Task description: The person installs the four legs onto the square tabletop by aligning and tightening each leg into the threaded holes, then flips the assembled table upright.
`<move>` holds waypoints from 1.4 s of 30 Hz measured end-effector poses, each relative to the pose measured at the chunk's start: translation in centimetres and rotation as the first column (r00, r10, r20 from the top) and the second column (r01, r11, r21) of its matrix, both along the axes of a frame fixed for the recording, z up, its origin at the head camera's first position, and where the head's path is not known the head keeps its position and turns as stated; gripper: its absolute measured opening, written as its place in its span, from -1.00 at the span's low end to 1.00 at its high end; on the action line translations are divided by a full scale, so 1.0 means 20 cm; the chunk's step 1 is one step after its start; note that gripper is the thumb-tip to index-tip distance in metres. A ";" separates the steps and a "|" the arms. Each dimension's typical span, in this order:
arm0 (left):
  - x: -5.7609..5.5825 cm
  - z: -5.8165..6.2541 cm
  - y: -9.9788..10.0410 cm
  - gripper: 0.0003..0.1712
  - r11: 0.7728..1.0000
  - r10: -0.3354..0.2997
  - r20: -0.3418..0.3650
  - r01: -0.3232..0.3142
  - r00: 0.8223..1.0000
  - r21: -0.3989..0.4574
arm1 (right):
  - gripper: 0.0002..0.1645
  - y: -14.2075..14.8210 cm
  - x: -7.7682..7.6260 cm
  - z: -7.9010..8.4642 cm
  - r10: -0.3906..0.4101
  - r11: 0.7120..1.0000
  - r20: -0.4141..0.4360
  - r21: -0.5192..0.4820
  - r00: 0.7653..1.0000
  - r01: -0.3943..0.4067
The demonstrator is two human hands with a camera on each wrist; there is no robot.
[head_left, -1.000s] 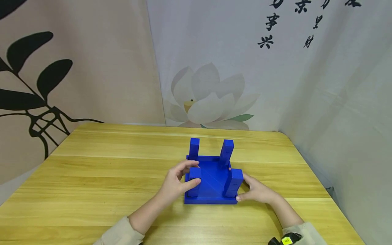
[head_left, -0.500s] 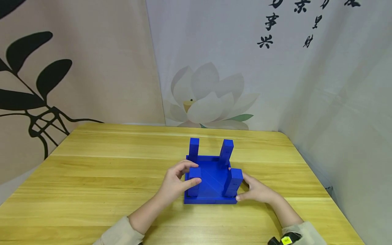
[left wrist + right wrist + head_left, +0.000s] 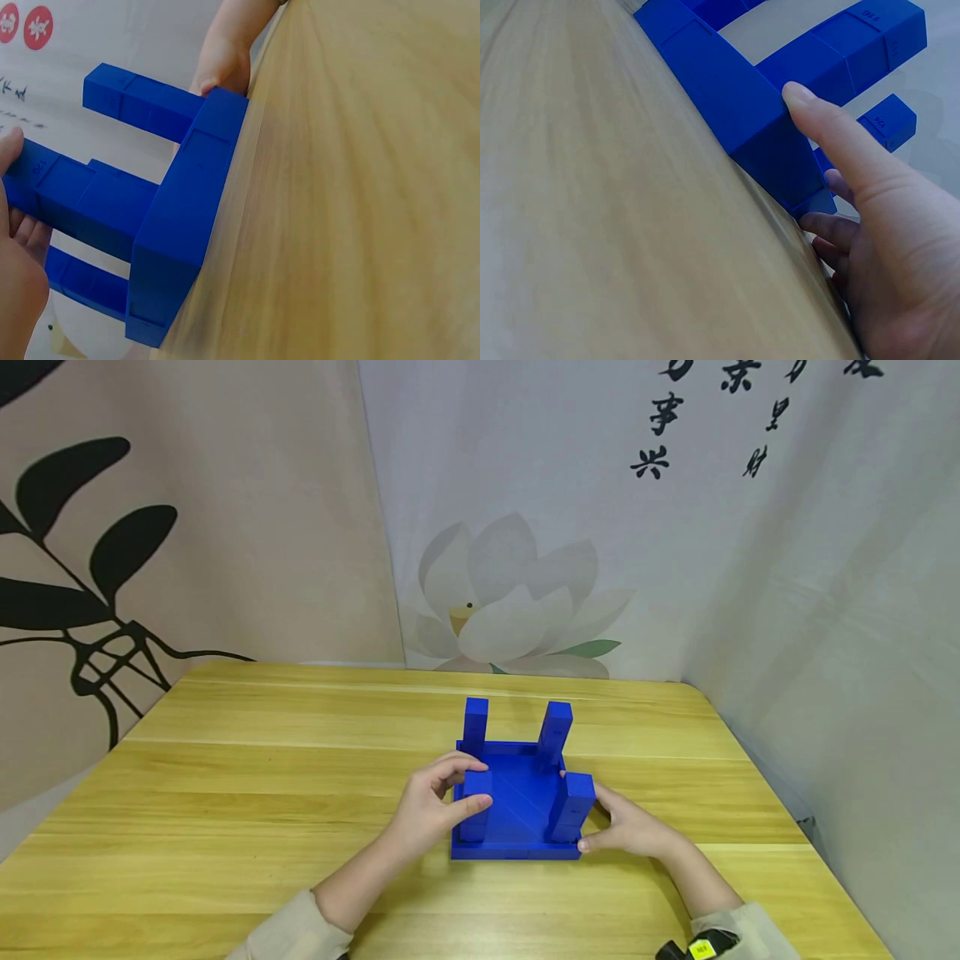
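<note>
A blue square frame (image 3: 516, 852) with a low rim lies on the table, shaped like an upturned small table with a leg standing at each corner. My left hand (image 3: 427, 802) pinches the top of the near left leg (image 3: 477, 783) between thumb and fingers; the left wrist view shows this leg (image 3: 105, 202) joined at the frame's corner. At the right side, my right hand (image 3: 633, 828) holds the frame, its thumb at the near corner by the near right leg (image 3: 576, 802). In the right wrist view its other fingers reach along the frame's outer wall (image 3: 772, 165), partly hidden behind it.
The wooden table (image 3: 262, 793) extends around the frame on all sides. Behind it hangs a pale curtain (image 3: 300, 510) with printed leaves, a lotus and characters. A black wrist device (image 3: 712, 943) sits at the right sleeve.
</note>
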State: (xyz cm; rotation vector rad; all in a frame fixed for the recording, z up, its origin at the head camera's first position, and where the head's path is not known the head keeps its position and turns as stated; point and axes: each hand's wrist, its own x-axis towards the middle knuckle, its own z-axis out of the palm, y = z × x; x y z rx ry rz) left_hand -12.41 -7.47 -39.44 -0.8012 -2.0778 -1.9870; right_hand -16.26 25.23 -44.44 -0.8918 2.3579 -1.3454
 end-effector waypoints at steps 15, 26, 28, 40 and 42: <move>-0.02 0.02 -0.02 -0.68 0.998 -0.064 0.055 0.064 0.996 0.006 | 0.15 0.00 0.00 0.01 -0.002 1.000 -0.003 0.013 1.000 0.002; -0.03 0.02 -0.02 -0.68 0.997 -0.069 0.090 0.070 0.994 -0.013 | 0.11 0.00 0.00 0.01 0.012 1.000 0.018 -0.015 1.000 -0.012; -0.03 0.02 -0.02 -0.69 0.997 -0.070 0.101 0.072 0.992 -0.018 | 0.11 0.00 0.00 0.01 0.007 1.000 0.015 -0.011 1.000 -0.007; -0.01 0.01 -0.05 -0.60 0.995 -0.050 0.096 0.058 0.994 -0.083 | 0.14 -0.01 0.00 0.00 0.029 0.999 -0.002 -0.029 1.000 -0.029; -0.02 0.01 -0.07 -0.55 0.994 -0.057 0.092 0.065 0.994 -0.083 | 0.14 -0.01 0.00 0.00 0.033 0.999 -0.004 -0.033 0.999 -0.033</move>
